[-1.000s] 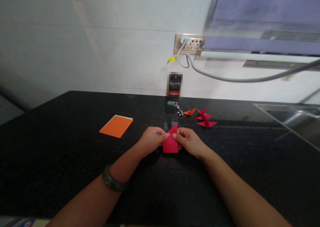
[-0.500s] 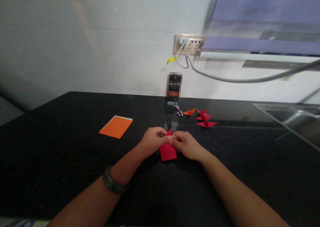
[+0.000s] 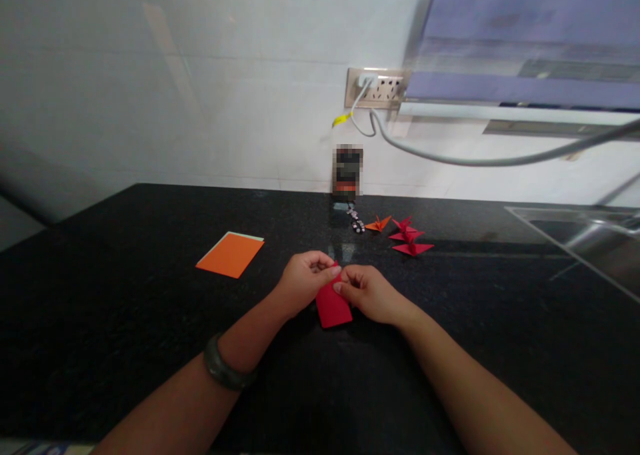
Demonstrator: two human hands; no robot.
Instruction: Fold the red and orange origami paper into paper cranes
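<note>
Between my hands is a folded red sheet of origami paper (image 3: 334, 309), its flat lower end toward me and a small tip showing at the top. My left hand (image 3: 306, 280) pinches its upper left part, thumb lying on the front. From the other side my right hand (image 3: 369, 292) grips the right edge, with its thumb on the paper a little lower. The fingers behind the paper are partly hidden. Farther back and to the right sit several folded paper cranes, an orange crane (image 3: 379, 224) and red cranes (image 3: 412, 247).
Orange paper squares (image 3: 231, 255) with a pale green edge lie left on the black countertop (image 3: 125, 308). A blurred-out upright object (image 3: 347, 171) with a beaded strap (image 3: 356, 221) leans on the wall. A sink (image 3: 575, 241) is at right; a grey cable (image 3: 465, 160) hangs above.
My right thumb has slid slightly down and left on the red paper. The paper's top tip shows less, and its lower end has shifted slightly toward me.
</note>
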